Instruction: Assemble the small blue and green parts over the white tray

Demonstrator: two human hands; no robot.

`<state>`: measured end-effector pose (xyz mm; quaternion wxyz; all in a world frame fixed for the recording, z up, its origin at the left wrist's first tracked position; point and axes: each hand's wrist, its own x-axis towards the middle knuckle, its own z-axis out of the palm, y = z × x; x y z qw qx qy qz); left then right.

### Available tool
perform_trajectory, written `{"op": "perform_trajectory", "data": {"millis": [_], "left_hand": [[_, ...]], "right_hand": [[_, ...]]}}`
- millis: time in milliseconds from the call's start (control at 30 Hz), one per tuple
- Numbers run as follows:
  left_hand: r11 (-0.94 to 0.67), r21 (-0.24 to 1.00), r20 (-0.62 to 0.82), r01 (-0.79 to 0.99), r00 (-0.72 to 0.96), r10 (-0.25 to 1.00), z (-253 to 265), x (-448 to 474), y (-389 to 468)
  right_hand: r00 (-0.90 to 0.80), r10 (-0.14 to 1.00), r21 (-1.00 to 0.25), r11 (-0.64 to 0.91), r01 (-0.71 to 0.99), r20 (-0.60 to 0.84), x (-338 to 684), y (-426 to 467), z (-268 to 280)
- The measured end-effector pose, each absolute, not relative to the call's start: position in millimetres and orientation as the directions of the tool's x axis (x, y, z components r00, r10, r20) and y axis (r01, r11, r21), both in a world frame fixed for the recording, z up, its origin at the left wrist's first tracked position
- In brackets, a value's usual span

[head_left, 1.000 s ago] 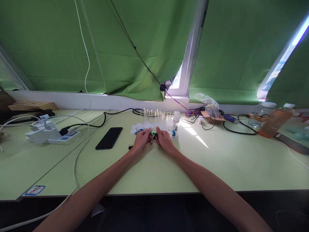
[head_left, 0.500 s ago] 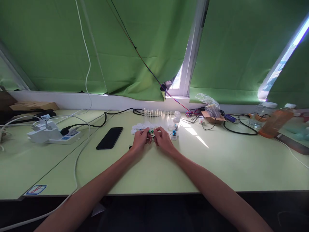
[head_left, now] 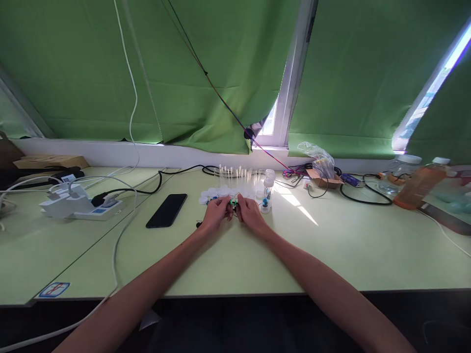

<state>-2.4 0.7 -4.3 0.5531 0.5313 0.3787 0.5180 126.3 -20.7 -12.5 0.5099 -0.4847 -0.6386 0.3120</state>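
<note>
Between my fingertips is a small green circuit board [head_left: 233, 201], partly covered by both hands. My left hand [head_left: 218, 212] pinches its left side, and my right hand [head_left: 249, 213] grips its right side. Just behind the hands stand several clear tubes [head_left: 235, 177] with round white caps [head_left: 203, 200] lying around them. A capped clear tube [head_left: 268, 191] with something blue inside stands upright beside my right hand. A small black item [head_left: 199, 224] lies by my left wrist; its kind is unclear.
A black phone [head_left: 167, 211] lies to the left, past it a white power strip [head_left: 99, 210] with plugs. A white cable [head_left: 117, 245] crosses the table's left part. At right are an open cardboard box [head_left: 326, 180], black cables and an orange-brown bottle [head_left: 419, 185].
The green board has turned between my fingers, and more of its face shows. Both hands have shifted very slightly; the things on the table stay put.
</note>
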Motion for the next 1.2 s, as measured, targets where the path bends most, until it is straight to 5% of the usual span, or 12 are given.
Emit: {"op": "perform_trajectory", "data": {"millis": [500,1200], "left_hand": [[-0.081,0.978,0.098,-0.190,0.079,0.992,-5.2,-3.2,3.5],[-0.074,0.980,0.110,-0.187,0.189,0.976,-2.9,0.3,-1.9]], "right_hand": [[-0.036,0.915,-0.899,0.401,0.174,0.401,123.8,-20.5,-14.3],[-0.002,0.957,-0.904,0.273,0.329,0.289,125.3,-20.0,-12.3]]}}
